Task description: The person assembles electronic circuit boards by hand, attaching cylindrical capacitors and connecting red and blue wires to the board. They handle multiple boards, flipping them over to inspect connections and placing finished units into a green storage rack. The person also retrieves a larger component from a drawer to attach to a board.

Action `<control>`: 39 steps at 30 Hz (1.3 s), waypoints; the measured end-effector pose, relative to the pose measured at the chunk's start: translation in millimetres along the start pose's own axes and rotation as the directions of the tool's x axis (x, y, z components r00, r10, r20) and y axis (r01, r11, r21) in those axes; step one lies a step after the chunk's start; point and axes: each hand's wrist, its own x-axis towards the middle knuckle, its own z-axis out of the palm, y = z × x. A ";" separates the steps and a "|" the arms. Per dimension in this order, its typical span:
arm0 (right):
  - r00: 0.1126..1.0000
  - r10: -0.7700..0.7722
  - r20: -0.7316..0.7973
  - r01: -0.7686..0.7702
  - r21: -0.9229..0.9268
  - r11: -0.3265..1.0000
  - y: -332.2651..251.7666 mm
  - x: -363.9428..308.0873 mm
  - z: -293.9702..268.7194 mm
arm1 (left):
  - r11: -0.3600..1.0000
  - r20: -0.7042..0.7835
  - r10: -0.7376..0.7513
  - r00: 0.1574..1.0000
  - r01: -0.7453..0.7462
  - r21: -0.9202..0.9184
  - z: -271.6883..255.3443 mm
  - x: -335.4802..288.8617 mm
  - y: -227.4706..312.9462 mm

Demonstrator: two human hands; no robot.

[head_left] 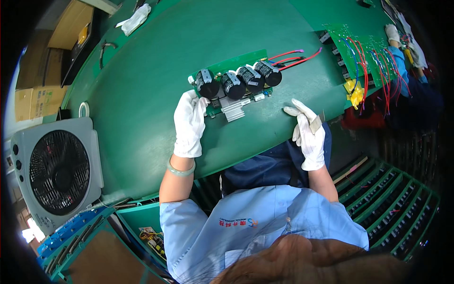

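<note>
Two white-gloved hands work at the near edge of a green surface [151,71]; the left hand [189,125] is closed on the near left corner of a green circuit board [236,63]; the right hand [310,140], set apart from the board, pinches a small flat grey piece [316,124], its forefinger pointing left; the board is over the middle of the surface, though whether it rests there I cannot tell; four black capacitors [232,85] stand in a row along it, a finned silver heat sink [233,110] lies on their near side, and red wires [302,57] run off to the right; farther right are more green boards [347,41] with wires, beside a yellow bundle [354,93]; a white cloth [135,20] lies far left; a grey fan [60,168] stands near left.
</note>
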 end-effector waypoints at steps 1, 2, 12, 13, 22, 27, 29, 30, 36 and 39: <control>1.000 0.016 0.012 -0.016 -0.011 1.000 -1.6 2.6 -1.2 | 0.998 0.001 -0.031 1.000 0.030 0.051 4.6 -0.8 8.3; 0.999 0.032 0.024 -0.031 -0.022 0.999 -3.8 5.3 -1.6 | 0.997 -0.008 -0.035 0.999 0.035 0.062 6.5 -0.9 9.1; 0.997 -0.049 -0.059 0.053 0.069 0.996 0.4 56.0 24.7 | 0.999 0.020 -0.020 1.000 0.019 0.031 6.6 2.4 2.6; 0.996 -0.070 -0.057 0.075 0.087 0.993 1.9 54.9 24.3 | 0.997 0.014 -0.022 1.000 0.021 0.073 6.9 1.1 4.7; 0.988 -0.156 -0.022 0.156 0.022 0.987 6.5 50.8 25.3 | 0.997 0.054 -0.005 0.999 0.001 0.079 8.6 -4.8 1.1; 0.986 -0.167 -0.007 0.167 0.016 0.986 6.8 50.8 25.4 | 1.000 0.101 -0.015 0.995 0.015 0.005 7.8 -6.0 -4.2; 0.990 -0.139 -0.029 0.140 0.039 0.989 8.2 52.6 24.5 | 0.999 0.114 -0.003 0.993 -0.003 0.052 6.5 -6.5 -4.1; 0.991 -0.124 -0.040 0.126 0.051 0.991 8.5 53.9 24.0 | 0.997 0.122 0.003 0.993 -0.012 0.075 5.9 -6.7 -4.5; 0.956 -0.284 -0.068 0.292 0.220 0.931 -18.9 78.1 30.4 | 0.998 0.126 0.053 0.991 -0.058 0.034 6.1 -5.9 -12.3; 0.962 -0.266 0.056 0.252 0.178 0.951 -31.2 89.6 38.8 | 0.997 0.138 0.076 0.988 -0.075 -0.011 5.5 -4.1 -15.4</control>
